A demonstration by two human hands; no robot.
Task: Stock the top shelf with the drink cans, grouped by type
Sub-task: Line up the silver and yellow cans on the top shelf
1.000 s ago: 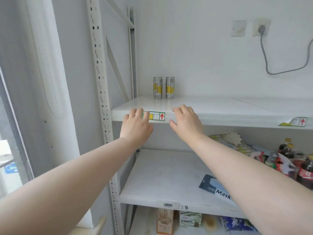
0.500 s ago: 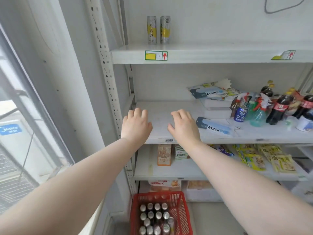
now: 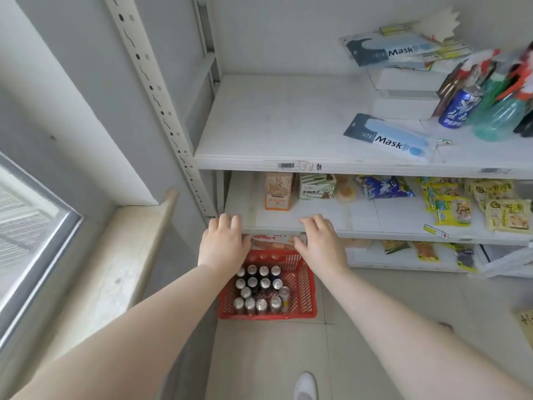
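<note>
Here the left hand [image 3: 223, 243] and right hand [image 3: 320, 243] hover empty, fingers loosely spread, above cans [image 3: 259, 290] packed in the basket [image 3: 306, 298] beneath. Only their tops show, so types could get mixed.

Red basket [image 3: 305, 287] of cans [image 3: 261, 287] on tiled floor [image 3: 403, 301]; shelves [image 3: 274, 125] stocked.

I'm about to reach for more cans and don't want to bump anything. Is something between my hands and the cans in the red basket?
Nothing visible. The left hand and right hand hover open above the basket on the floor; it has no lid, and the cans stand upright with their tops bare.
</note>
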